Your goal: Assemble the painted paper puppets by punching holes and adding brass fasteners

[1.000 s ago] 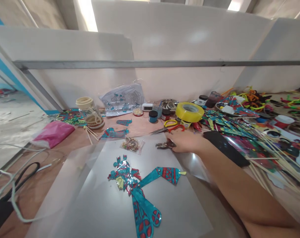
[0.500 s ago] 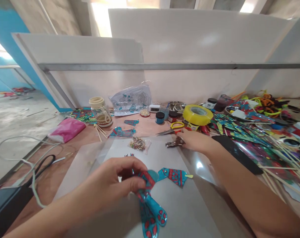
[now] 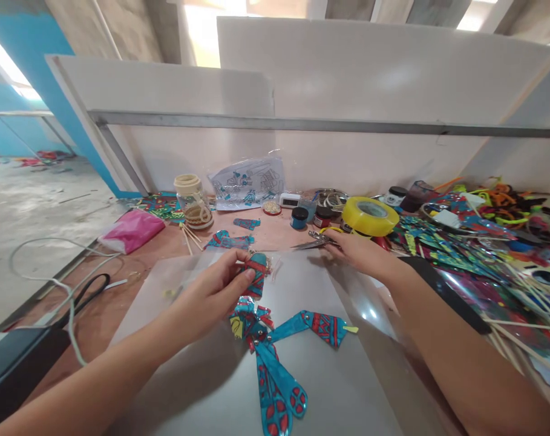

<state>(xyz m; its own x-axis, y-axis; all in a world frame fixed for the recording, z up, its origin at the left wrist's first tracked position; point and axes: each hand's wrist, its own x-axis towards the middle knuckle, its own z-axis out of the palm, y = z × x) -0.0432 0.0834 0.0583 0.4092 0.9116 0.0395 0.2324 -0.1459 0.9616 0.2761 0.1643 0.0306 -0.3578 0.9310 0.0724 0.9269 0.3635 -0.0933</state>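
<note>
Head view: left hand (image 3: 218, 290) pinches the piece (image 3: 257, 272) over the sheet (image 3: 338, 387), beyond the puppet (image 3: 277, 369). Right hand (image 3: 356, 251) meets the pliers (image 3: 319, 237); grip indeterminate. Apparent step: positioning the piece; next move likely requires steady alignment.

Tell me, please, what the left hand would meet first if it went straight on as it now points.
Probably the bag, seen just beyond the piece the left hand holds; the hand's height is unclear, so it might pass above.
</note>
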